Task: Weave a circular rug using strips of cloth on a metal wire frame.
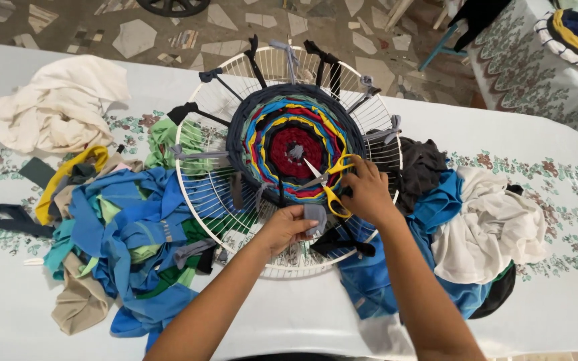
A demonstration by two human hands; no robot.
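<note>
Here, a person's two bare hands work over a round white wire frame (202, 194) lying flat on a table (289, 314) covered with a pale floral cloth. Stretched at the middle of the wire frame is a circular woven mat (282, 130), its rings running from a red centre out through yellow, blue and green to a dark navy edge, with dark and grey fabric strips (217, 83) radiating as spokes to the frame's rim.

The right hand (367, 190) grips a pair of yellow-handled scissors (326, 177), fingers through the loops, at the near right edge of the woven mat; the blades are parted a little and point toward the red centre. The left hand (289, 226), just below the mat and inside the wire frame's near rim, pinches a short grey fabric strip (315, 217) between thumb and fingers, held up beside the scissor handle.

Left of the wire frame lies a heap of blue, teal, yellow and tan fabric scraps (122, 234), with a crumpled cream cloth (55, 107) beyond it. Right of the frame sit a dark grey cloth (421, 167), a blue cloth (436, 207) and a white cloth (490, 220), all touching one another.
</note>
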